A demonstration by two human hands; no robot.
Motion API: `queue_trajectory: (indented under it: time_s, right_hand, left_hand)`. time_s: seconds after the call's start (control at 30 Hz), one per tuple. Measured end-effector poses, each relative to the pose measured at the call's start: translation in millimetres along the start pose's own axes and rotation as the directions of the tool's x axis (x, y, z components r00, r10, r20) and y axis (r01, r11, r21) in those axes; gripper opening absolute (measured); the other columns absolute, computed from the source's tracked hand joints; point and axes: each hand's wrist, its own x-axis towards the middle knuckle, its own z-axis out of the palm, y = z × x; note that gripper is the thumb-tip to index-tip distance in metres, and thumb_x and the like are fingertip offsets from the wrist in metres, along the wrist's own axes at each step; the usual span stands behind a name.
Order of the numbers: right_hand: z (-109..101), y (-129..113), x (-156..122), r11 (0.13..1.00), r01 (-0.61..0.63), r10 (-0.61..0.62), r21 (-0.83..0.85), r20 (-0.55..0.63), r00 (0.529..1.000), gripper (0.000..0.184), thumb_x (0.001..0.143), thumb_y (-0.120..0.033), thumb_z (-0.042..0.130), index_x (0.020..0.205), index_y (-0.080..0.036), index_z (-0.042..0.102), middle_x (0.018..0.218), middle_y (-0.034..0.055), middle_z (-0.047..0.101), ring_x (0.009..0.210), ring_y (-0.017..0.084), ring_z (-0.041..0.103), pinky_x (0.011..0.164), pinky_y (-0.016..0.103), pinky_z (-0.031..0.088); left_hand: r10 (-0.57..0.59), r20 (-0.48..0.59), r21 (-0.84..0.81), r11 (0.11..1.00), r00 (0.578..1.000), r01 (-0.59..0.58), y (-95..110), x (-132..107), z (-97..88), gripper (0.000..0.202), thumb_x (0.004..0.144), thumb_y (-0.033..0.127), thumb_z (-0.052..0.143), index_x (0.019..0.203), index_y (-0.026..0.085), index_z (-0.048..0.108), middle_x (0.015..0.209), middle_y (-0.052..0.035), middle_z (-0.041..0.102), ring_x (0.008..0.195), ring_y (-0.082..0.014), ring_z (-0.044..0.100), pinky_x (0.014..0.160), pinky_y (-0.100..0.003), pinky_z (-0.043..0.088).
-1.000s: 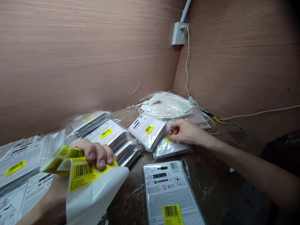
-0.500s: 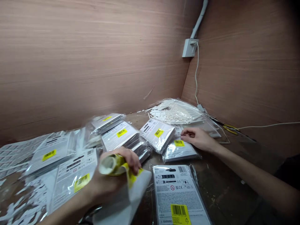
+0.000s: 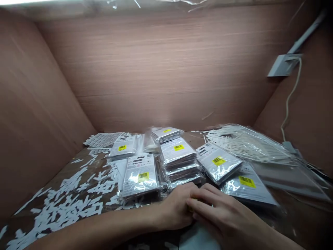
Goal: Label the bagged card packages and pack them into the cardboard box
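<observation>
My left hand (image 3: 179, 206) and my right hand (image 3: 220, 210) meet at the front centre, fingers curled together. Between them shows a small yellow bit of the roll of barcode stickers (image 3: 191, 205); the rest is covered by the fingers. Below hangs a pale, blurred strip that looks like sticker backing (image 3: 199, 238). Just beyond my hands stands a stack of plastic-wrapped card packs (image 3: 178, 152) with yellow barcode stickers. To its right, one stickered pack (image 3: 218, 163) leans over another (image 3: 249, 187). Left of the stack lies a further stickered pack (image 3: 140, 177).
White paper scraps (image 3: 70, 205) litter the table at left, with sheets of printed labels (image 3: 106, 139) behind. A clear bag of white strips (image 3: 241, 144) lies at back right. Wooden panels (image 3: 166, 76) enclose the table; a socket box with a cable (image 3: 283, 65) hangs at right.
The view has swung left and up. My right hand has left the pack at right and come to my left hand at the sticker roll. The front pack is out of view.
</observation>
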Motion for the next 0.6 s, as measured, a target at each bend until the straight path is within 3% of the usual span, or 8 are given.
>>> queue_trajectory:
  time_s: [0.1, 0.17, 0.23, 0.3, 0.37, 0.43, 0.53, 0.6]
  right_hand:
    - [-8, 1, 6, 1.0, 0.021, -0.021, 0.013, -0.018, 1.0, 0.029, 0.1, -0.009, 0.056, 0.121, -0.023, 0.071, 0.109, 0.0083, 0.077, 0.092, 0.023, 0.072, 0.077, 0.031, 0.064]
    - [-21, 5, 1, 0.998, 0.056, -0.06, -0.043, -0.091, 0.994, 0.035, 0.099, -0.013, 0.062, 0.13, -0.025, 0.068, 0.118, 0.0082, 0.077, 0.106, 0.024, 0.072, 0.087, 0.031, 0.064]
    - [-35, 12, -8, 0.994, 0.047, -0.063, -0.103, -0.152, 0.986, 0.039, 0.097, -0.015, 0.065, 0.134, -0.029, 0.067, 0.123, 0.0061, 0.076, 0.113, 0.024, 0.071, 0.091, 0.031, 0.063]
    - [-45, 24, -20, 0.991, -0.041, 0.017, -0.124, -0.19, 0.982, 0.037, 0.099, -0.019, 0.065, 0.132, -0.033, 0.068, 0.126, 0.0033, 0.076, 0.114, 0.023, 0.073, 0.091, 0.032, 0.063]
    - [-51, 37, -28, 0.981, -0.163, 0.138, -0.109, -0.2, 0.97, 0.032, 0.101, -0.025, 0.064, 0.13, -0.036, 0.07, 0.129, 0.002, 0.076, 0.115, 0.024, 0.074, 0.091, 0.034, 0.063]
    - [-54, 51, -31, 0.955, -0.288, 0.272, -0.072, -0.18, 0.945, 0.026, 0.103, -0.033, 0.063, 0.127, -0.036, 0.073, 0.13, 0.003, 0.076, 0.117, 0.026, 0.074, 0.093, 0.039, 0.062]
    - [-57, 71, -21, 0.892, -0.452, 0.45, 0.022, -0.146, 0.881, 0.031, 0.104, -0.046, 0.058, 0.122, -0.03, 0.078, 0.127, 0.0072, 0.078, 0.117, 0.03, 0.073, 0.097, 0.045, 0.06]
    - [-60, 87, -7, 0.823, -0.556, 0.568, 0.117, -0.12, 0.814, 0.039, 0.105, -0.051, 0.055, 0.125, -0.027, 0.078, 0.128, 0.0094, 0.077, 0.119, 0.032, 0.072, 0.1, 0.048, 0.057]
  left_hand:
    - [-0.045, 0.045, -0.016, 0.999, 0.998, 0.046, 20, -4, -8.6, 0.025, 0.075, 0.005, 0.062, 0.096, 0.019, 0.063, 0.099, -0.0044, 0.072, 0.087, -0.0206, 0.067, 0.078, -0.031, 0.054]
    - [-0.111, 0.076, -0.043, 0.992, 0.991, 0.115, 39, -9, -30.0, 0.028, 0.075, 0.004, 0.066, 0.097, 0.02, 0.063, 0.096, -0.0017, 0.07, 0.081, -0.0176, 0.064, 0.071, -0.027, 0.052]
    - [-0.198, 0.009, -0.109, 0.974, 0.98, 0.198, 52, -18, -68.1, 0.025, 0.076, 0.006, 0.07, 0.097, 0.018, 0.065, 0.09, -0.001, 0.069, 0.077, -0.0169, 0.064, 0.065, -0.026, 0.053]
    - [-0.229, -0.115, -0.241, 0.95, 0.967, 0.196, 51, -31, -122.9, 0.02, 0.084, 0.011, 0.071, 0.102, 0.017, 0.071, 0.094, -0.0047, 0.074, 0.079, -0.0187, 0.071, 0.067, -0.029, 0.059]
    - [-0.358, -0.353, -0.29, 0.92, 0.864, 0.263, 36, -47, -188.9, 0.03, 0.081, 0.013, 0.081, 0.11, 0.013, 0.073, 0.102, -0.0103, 0.079, 0.084, -0.0213, 0.077, 0.068, -0.03, 0.064]
    - [-0.536, -0.554, -0.262, 0.838, 0.637, 0.478, 15, -64, -253.7, 0.03, 0.078, 0.013, 0.085, 0.104, 0.004, 0.073, 0.089, -0.005, 0.08, 0.073, -0.0175, 0.079, 0.062, -0.021, 0.06]
    - [-0.581, -0.642, -0.239, 0.772, 0.501, 0.589, -9, -89, -319.2, 0.023, 0.094, 0.019, 0.068, 0.079, 0.002, 0.061, 0.059, 0.0058, 0.067, 0.048, -0.0098, 0.068, 0.051, -0.014, 0.051]
    - [-0.58, -0.686, -0.206, 0.733, 0.439, 0.648, -14, -104, -333.0, 0.026, 0.095, 0.024, 0.069, 0.081, 0.004, 0.059, 0.055, 0.0078, 0.063, 0.046, -0.0105, 0.065, 0.048, -0.014, 0.049]
